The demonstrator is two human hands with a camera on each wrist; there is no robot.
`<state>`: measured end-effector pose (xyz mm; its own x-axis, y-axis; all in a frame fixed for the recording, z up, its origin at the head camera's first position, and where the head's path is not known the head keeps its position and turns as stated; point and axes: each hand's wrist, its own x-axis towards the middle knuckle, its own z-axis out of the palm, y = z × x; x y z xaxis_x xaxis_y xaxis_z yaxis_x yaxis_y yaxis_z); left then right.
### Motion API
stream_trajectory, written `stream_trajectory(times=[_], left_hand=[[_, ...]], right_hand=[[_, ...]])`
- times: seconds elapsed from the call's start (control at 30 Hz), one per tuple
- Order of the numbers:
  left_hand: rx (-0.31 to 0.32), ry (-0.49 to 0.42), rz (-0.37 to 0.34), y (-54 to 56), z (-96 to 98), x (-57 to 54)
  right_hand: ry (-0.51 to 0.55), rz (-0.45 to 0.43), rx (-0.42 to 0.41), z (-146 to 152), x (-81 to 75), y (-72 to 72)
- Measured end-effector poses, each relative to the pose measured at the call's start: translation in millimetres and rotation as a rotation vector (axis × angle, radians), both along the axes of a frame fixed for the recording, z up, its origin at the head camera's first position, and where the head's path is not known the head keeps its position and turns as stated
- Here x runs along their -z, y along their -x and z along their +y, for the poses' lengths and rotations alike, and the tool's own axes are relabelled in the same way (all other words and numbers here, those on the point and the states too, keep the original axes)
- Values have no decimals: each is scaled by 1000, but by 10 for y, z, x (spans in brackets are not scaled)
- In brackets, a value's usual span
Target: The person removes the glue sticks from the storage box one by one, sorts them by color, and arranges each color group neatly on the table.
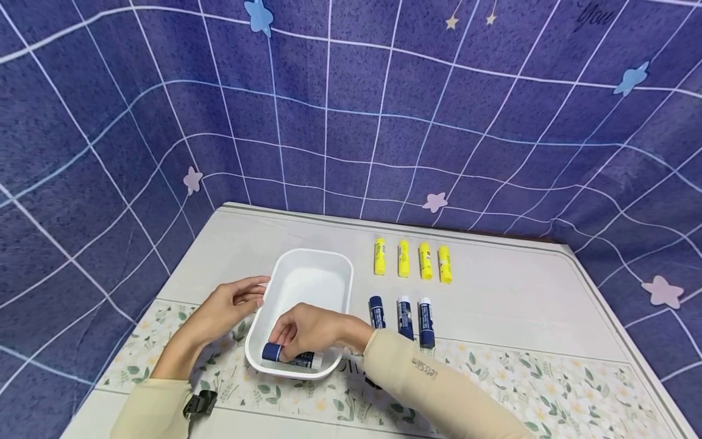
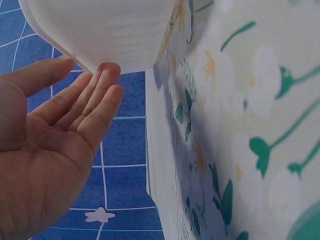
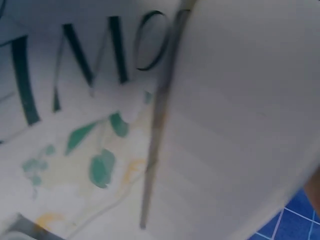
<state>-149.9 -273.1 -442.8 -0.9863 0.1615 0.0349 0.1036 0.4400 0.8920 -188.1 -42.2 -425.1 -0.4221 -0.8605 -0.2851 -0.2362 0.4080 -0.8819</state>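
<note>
A white plastic tray [image 1: 312, 277] stands on the left half of the table. Inside it, near its front wall, my right hand [image 1: 314, 329] pinches a dark blue glue stick [image 1: 271, 352] lying sideways, its white end toward the right. The fingers hide its middle. My left hand [image 1: 233, 305] is at the tray's left side, palm up with loosely bent fingers; in the left wrist view, its fingertips [image 2: 109, 70] touch the tray's outer wall [image 2: 110, 30]. The right wrist view shows the tray wall [image 3: 240, 120] but not the glue stick.
Right of the tray lie three dark blue glue sticks [image 1: 404, 317] in a row. Behind them is a row of several yellow glue sticks [image 1: 403, 258]. A flowered cloth [image 1: 493, 378] covers the table's front, with a blue grid curtain [image 1: 384, 122] behind.
</note>
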Motion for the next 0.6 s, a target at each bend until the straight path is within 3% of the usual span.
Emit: stream_trajectory(times=[0.33,0.6], left_hand=[[-3,13,-9,-5,15,-11],[-7,13,-21,5,6,5]], right_hand=[[120,-29,199,132,-275,24],[198,-58,339,275,-379,59]])
